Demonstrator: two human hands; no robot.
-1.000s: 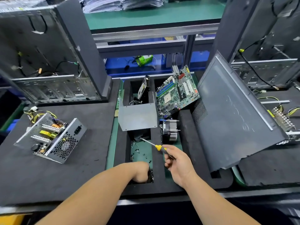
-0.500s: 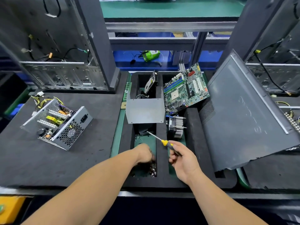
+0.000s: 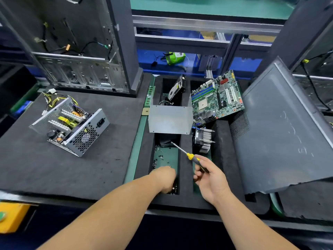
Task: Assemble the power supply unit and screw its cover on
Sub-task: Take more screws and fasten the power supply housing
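Note:
The open power supply unit point(image 3: 70, 128) lies on the black mat at the left, its circuit board and yellow cables exposed. Its bent grey metal cover point(image 3: 170, 119) stands across the foam tray's middle compartment. My right hand point(image 3: 210, 177) grips a yellow-and-black screwdriver point(image 3: 187, 154), tip pointing up-left over the tray. My left hand point(image 3: 165, 178) reaches down into the tray compartment that holds several small dark screws point(image 3: 159, 160); its fingertips are hidden, so what it holds cannot be told.
A motherboard point(image 3: 217, 98), a heatsink fan point(image 3: 203, 139) and a hard drive point(image 3: 177, 88) sit in the foam tray point(image 3: 185, 177). A large grey case panel point(image 3: 281, 130) leans at the right. An open computer case point(image 3: 75, 44) stands at the back left.
My left hand stays down among the screws at the near end of the compartment. My right hand keeps the screwdriver. The view has shifted slightly.

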